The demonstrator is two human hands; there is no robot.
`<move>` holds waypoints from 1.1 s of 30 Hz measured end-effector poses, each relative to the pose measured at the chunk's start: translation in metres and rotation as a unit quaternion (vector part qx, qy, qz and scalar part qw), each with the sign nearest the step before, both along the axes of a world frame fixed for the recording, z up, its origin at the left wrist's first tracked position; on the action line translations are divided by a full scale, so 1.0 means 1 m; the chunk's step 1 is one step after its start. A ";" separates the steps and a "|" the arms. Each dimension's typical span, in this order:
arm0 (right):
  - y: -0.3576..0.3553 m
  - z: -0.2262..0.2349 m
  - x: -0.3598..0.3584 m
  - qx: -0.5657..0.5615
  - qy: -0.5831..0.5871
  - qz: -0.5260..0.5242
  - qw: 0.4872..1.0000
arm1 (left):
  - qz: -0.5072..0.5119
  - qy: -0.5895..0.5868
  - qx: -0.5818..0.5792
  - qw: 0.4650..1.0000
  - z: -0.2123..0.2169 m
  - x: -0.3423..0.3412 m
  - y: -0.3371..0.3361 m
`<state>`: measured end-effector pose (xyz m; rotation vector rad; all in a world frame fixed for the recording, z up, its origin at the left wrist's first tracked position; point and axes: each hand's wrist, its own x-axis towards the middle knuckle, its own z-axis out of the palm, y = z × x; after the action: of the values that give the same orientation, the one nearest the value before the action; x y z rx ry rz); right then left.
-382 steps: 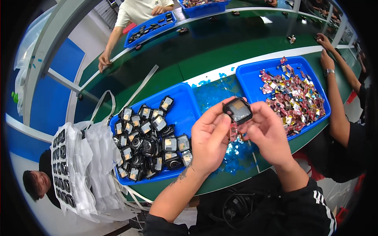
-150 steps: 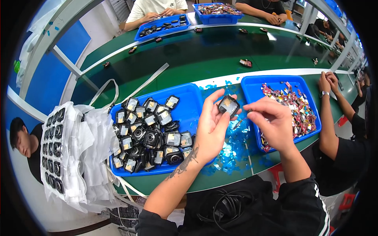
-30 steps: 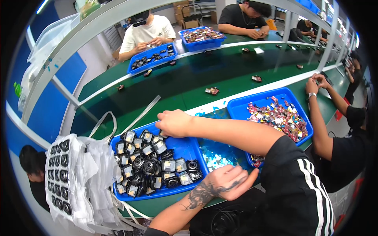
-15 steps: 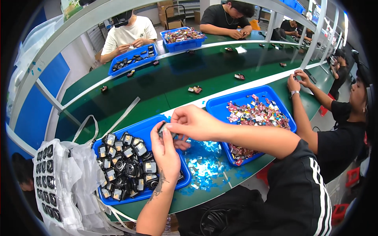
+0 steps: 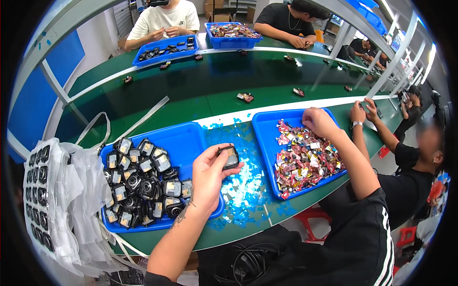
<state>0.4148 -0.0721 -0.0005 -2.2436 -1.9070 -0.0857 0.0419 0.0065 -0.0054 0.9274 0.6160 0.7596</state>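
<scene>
My left hand [image 5: 209, 177] pinches a small square black-framed housing [image 5: 230, 157] with a tan and grey face, held above the bench between two blue trays. Over the far part of the right blue tray [image 5: 264, 143] is my right hand [image 5: 320, 123], its fingers curled downward and together. Whatever they may hold is hidden. Below that hand lies a heap of small maroon, white and yellow parts [image 5: 310, 159]. Beside my left forearm, the left blue tray [image 5: 183, 136] holds a pile of similar black housings [image 5: 145, 183], several with round lens-like rings.
Blue and clear film scraps [image 5: 243, 190] litter the green bench between the trays. Layered white sheets with black round parts [image 5: 40, 176] stand at far left. A dark belt [image 5: 200, 76] carries scattered parts. A co-worker's hands [image 5: 362, 112] are close at right; others sit across.
My right hand has left my left hand and moved right, over the right tray. My left hand keeps the housing, now turned so its tan face shows. The view has shifted slightly.
</scene>
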 end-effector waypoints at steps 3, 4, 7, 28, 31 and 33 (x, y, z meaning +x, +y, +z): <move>0.008 0.004 0.002 -0.014 0.039 0.039 0.998 | -0.004 -0.017 -0.026 1.000 0.003 -0.001 -0.001; 0.013 0.006 0.000 -0.020 0.053 0.065 0.996 | 0.004 -0.008 -0.020 1.000 0.005 -0.002 -0.003; 0.004 0.017 -0.005 -0.055 0.116 -0.008 0.992 | -0.004 -0.016 0.021 1.000 -0.001 0.005 -0.008; -0.011 0.036 -0.203 0.068 0.679 0.121 0.721 | -0.053 0.068 0.339 0.937 0.009 -0.001 -0.007; -0.012 0.041 -0.204 0.041 0.700 0.069 0.710 | -0.040 0.076 0.356 0.930 0.007 -0.003 -0.005; -0.015 0.037 -0.195 0.044 0.685 0.100 0.720 | -0.033 0.073 0.360 0.929 0.008 -0.004 -0.005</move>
<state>0.2199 -0.0876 0.0364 -1.1769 -1.1175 1.1379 0.0383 0.0016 0.0022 1.6850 0.4279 0.8769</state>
